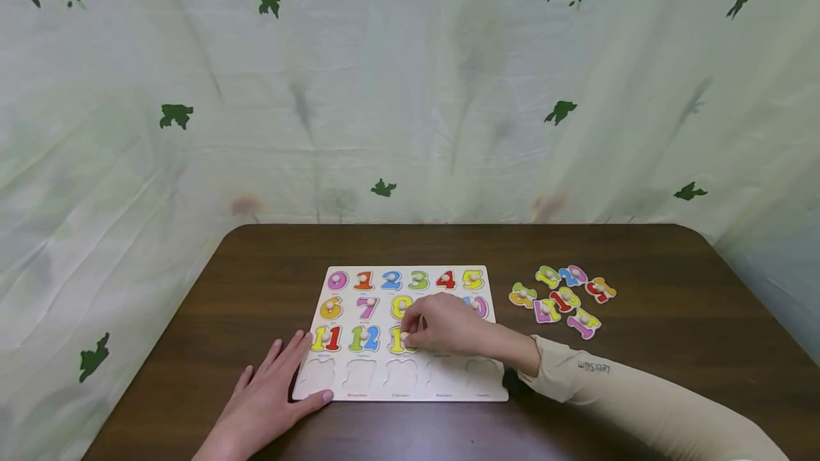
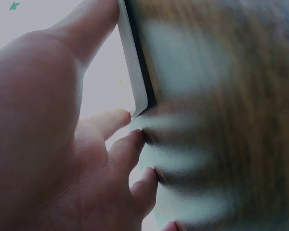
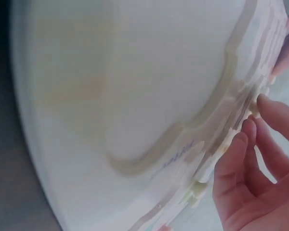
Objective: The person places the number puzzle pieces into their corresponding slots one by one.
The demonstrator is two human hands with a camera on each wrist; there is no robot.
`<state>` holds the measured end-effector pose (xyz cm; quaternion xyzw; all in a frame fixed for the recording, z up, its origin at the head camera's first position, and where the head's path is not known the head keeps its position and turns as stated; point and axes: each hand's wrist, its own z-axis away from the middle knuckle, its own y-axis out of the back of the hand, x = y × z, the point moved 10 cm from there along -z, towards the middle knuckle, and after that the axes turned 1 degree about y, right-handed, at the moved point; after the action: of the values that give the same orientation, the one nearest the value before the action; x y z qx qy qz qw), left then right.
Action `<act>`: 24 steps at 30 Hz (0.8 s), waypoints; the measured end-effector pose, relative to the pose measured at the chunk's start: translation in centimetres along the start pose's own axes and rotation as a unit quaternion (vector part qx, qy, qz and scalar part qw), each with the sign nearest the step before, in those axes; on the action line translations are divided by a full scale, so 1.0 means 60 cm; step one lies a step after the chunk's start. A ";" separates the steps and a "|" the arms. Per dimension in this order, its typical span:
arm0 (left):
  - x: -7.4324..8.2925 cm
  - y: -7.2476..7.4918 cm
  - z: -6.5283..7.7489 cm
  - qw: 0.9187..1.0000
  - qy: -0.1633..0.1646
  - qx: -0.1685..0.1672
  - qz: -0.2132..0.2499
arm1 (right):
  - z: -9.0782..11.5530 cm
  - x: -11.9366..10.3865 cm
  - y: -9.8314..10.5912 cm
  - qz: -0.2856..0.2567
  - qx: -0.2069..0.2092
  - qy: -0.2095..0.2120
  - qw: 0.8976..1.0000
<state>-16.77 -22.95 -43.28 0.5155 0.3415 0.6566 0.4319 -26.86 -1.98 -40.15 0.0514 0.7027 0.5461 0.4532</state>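
Note:
A white number puzzle board point(image 1: 384, 393) lies on the table, holding coloured number pieces with small knobs in its upper rows. My right hand point(image 1: 445, 322) is over the third row, its thumb and fingertips pinching the knob of a yellow number piece point(image 1: 396, 340) that starts with a 1; the hand hides its second digit. In the right wrist view, fingers and thumb of the right hand point(image 3: 255, 168) meet at the piece. My left hand point(image 1: 272, 390) rests at the board's front left corner, fingers extended along the left side and thumb on the front edge.
Several loose number pieces point(image 1: 565, 299) lie in a group right of the board, some touching. Shaped recesses point(image 1: 360, 373) line the board's front row. The brown table point(image 1: 275, 255) ends at the back before a pale curtain point(image 1: 410, 91) with leaf prints.

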 end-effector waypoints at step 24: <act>-0.002 -0.002 0.002 1.000 0.007 -0.003 0.006 | -0.005 0.008 -0.011 -0.056 -0.014 0.013 0.998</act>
<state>-16.61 -23.04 -43.39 0.5111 0.3396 0.6639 0.4274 -27.04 -2.18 -40.98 -0.0019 0.7026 0.5301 0.4746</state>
